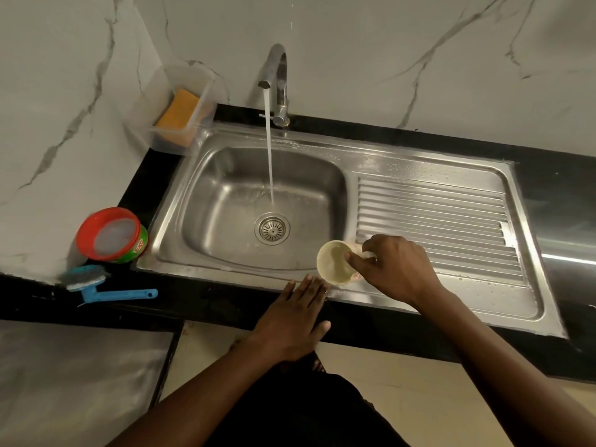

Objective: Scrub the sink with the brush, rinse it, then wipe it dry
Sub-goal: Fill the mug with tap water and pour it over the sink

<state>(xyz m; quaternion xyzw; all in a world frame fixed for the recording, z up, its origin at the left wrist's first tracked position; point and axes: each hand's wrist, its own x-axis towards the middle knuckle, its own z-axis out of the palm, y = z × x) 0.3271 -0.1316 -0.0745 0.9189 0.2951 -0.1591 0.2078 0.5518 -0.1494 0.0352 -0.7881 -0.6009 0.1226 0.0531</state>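
Note:
The steel sink (225, 162) has a wet basin with a round drain (272, 228). Water runs from the tap (278, 82) into the basin just behind the drain. My right hand (393, 269) grips a pale cup (333, 261) by its side at the sink's front rim, the mouth tilted toward me with a little water inside. My left hand (295, 321) lies flat with straight fingers on the front counter edge, fingertips just below the cup. The blue brush (96, 285) lies on the black counter to the left, untouched.
A red and green soap tub (113, 235) stands left of the sink. A clear box with an orange sponge (177, 112) sits at the back left corner. The ribbed drainboard (435, 221) spreads to the right, wet with droplets. Marble walls stand behind and to the left.

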